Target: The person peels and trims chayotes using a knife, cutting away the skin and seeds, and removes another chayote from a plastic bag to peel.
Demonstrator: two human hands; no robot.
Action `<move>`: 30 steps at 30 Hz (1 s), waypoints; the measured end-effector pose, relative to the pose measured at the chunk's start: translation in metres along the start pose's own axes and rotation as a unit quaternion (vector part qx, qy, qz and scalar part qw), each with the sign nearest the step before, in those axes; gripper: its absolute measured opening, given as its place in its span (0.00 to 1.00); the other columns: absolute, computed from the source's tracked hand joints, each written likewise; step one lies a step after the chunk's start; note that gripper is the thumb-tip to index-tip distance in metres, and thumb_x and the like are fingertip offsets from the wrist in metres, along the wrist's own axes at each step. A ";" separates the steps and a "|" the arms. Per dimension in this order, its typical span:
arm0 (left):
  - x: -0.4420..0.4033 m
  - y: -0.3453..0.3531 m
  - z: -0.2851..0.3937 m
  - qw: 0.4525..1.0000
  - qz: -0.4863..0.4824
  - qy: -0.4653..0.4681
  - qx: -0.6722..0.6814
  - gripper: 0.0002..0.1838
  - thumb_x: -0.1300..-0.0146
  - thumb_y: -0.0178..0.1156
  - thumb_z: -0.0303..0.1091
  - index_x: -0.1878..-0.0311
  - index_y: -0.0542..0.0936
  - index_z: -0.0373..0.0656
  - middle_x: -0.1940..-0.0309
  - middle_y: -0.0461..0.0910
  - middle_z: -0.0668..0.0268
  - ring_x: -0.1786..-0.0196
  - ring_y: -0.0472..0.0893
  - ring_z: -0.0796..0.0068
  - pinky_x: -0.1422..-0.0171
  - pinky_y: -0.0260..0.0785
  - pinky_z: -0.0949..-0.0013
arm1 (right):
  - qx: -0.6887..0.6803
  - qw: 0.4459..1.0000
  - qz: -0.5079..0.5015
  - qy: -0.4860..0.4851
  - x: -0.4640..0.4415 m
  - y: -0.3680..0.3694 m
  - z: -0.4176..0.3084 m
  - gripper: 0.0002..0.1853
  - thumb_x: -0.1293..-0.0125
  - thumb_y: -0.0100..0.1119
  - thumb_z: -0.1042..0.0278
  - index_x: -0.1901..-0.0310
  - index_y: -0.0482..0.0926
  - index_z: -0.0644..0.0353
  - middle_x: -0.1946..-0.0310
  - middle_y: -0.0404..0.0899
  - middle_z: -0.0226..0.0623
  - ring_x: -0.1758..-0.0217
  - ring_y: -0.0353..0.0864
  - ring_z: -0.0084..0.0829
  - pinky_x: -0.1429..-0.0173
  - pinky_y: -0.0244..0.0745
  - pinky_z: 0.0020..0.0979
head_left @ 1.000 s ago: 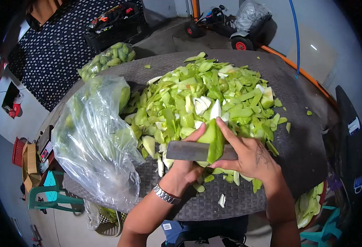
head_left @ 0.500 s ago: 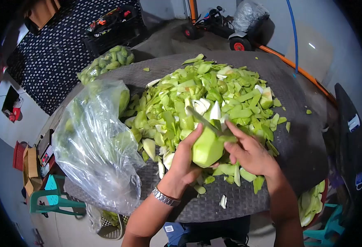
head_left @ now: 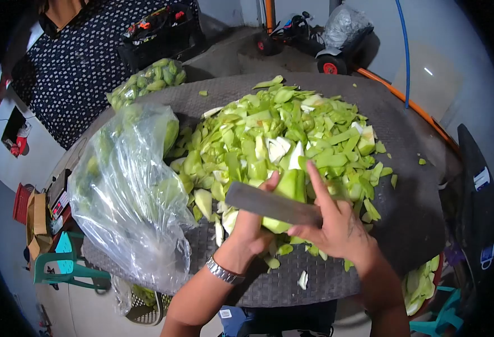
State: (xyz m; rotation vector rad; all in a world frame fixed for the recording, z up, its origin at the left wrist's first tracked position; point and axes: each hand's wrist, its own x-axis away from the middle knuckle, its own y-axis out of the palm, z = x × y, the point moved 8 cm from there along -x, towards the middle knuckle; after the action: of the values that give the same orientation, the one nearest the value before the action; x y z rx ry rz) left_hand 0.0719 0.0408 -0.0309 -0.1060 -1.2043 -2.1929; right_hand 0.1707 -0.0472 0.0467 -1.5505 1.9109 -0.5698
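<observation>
My left hand (head_left: 248,227) is wrapped round a pale green, partly peeled chayote (head_left: 290,188), over the front of a peel heap. A silver watch is on that wrist. My right hand (head_left: 340,224) grips a knife (head_left: 269,204), its handle hidden in the fingers and its index finger stretched upward. The wide grey blade lies across the near side of the chayote, its tip pointing left, and covers part of it. Behind both hands spreads the heap of green peels (head_left: 247,135), with white pieces among them.
A clear plastic bag (head_left: 132,196) of green vegetables lies left on the dark woven table (head_left: 337,281). Another bag of green chayotes (head_left: 154,78) sits at the back edge. Below are a teal chair (head_left: 70,269) and, at right, a container of peels (head_left: 421,286).
The knife has swung from the chayote's far side to flat across its near side, blade pointing left. My right hand has turned with it and moved slightly down. My left hand still holds the chayote.
</observation>
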 end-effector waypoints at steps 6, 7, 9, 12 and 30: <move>0.003 0.005 0.002 0.999 -0.033 0.005 0.002 0.30 0.18 0.52 0.52 0.27 0.74 0.36 0.35 0.83 0.51 0.37 0.86 0.53 0.28 0.77 0.50 | 0.116 0.988 0.027 -0.095 0.000 -0.004 -0.012 0.60 0.35 0.71 0.33 0.16 0.51 0.64 0.48 0.83 0.71 0.29 0.76 0.66 0.26 0.70 0.55; 0.000 0.002 0.002 0.999 -0.040 0.005 -0.001 0.30 0.18 0.52 0.51 0.27 0.74 0.36 0.35 0.83 0.50 0.37 0.86 0.53 0.28 0.77 0.50 | 0.110 0.990 0.022 -0.081 -0.001 -0.004 -0.011 0.60 0.36 0.73 0.34 0.16 0.52 0.63 0.47 0.83 0.69 0.29 0.77 0.65 0.25 0.70 0.54; -0.004 -0.007 0.000 1.000 -0.027 0.005 -0.014 0.29 0.17 0.51 0.50 0.28 0.74 0.35 0.36 0.83 0.49 0.37 0.86 0.54 0.27 0.77 0.51 | 0.119 0.989 0.031 -0.077 0.000 -0.005 -0.010 0.59 0.37 0.75 0.35 0.17 0.54 0.62 0.48 0.84 0.67 0.31 0.79 0.63 0.27 0.72 0.52; -0.004 -0.007 -0.001 0.999 -0.012 0.019 -0.042 0.30 0.19 0.53 0.53 0.29 0.76 0.37 0.39 0.84 0.52 0.42 0.87 0.58 0.39 0.84 0.52 | 0.135 0.988 0.041 -0.061 -0.002 -0.009 -0.007 0.54 0.36 0.74 0.35 0.20 0.60 0.62 0.53 0.85 0.66 0.39 0.84 0.64 0.35 0.78 0.51; 0.016 0.019 -0.002 0.998 -0.027 -0.023 -0.042 0.30 0.21 0.54 0.58 0.31 0.77 0.43 0.49 0.86 0.55 0.54 0.89 0.54 0.61 0.88 0.51 | -0.031 0.956 0.108 0.271 0.003 -0.037 0.063 0.34 0.18 0.47 0.35 0.31 0.71 0.61 0.66 0.87 0.51 0.40 0.84 0.59 0.38 0.75 0.54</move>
State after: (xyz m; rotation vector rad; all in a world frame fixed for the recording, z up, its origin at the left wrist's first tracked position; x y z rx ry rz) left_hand 0.0704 0.0246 -0.0122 -0.1605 -1.1509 -2.3002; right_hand 0.2398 -0.0552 0.0252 -1.2783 2.4873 -0.9133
